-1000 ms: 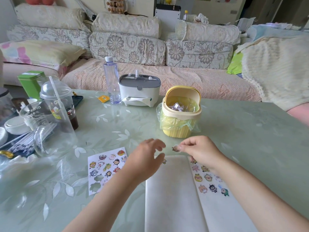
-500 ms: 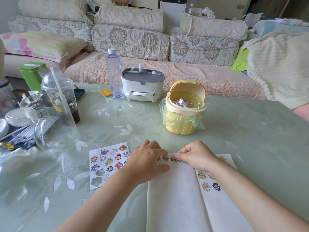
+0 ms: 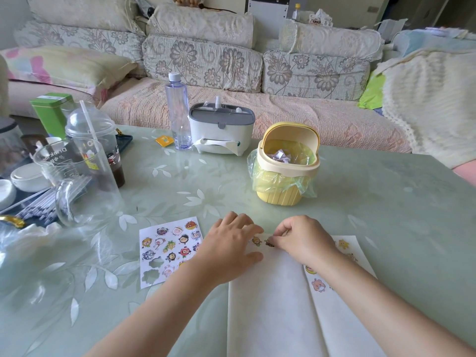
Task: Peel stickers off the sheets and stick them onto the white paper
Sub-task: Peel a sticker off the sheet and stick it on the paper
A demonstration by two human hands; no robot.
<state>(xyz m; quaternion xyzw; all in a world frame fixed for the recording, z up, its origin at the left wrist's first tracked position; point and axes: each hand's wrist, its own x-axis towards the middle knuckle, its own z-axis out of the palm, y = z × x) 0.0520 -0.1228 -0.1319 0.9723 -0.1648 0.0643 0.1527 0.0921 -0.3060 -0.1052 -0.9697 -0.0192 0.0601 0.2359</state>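
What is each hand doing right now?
Left hand: open, resting flat on the white paper.
Right hand: closed, pinching a sticker at its top edge.

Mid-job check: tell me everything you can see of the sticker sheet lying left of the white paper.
The sticker sheet is a white, paper-like rectangle lying flat on the green table, slightly skewed, left of the white paper. Small cartoon stickers fill it in rows. Two leaf-shaped gaps near its near left corner show where stickers are gone. The left hand and its wrist lie over the sheet's right edge, hiding some stickers and whether the sheet touches the paper.
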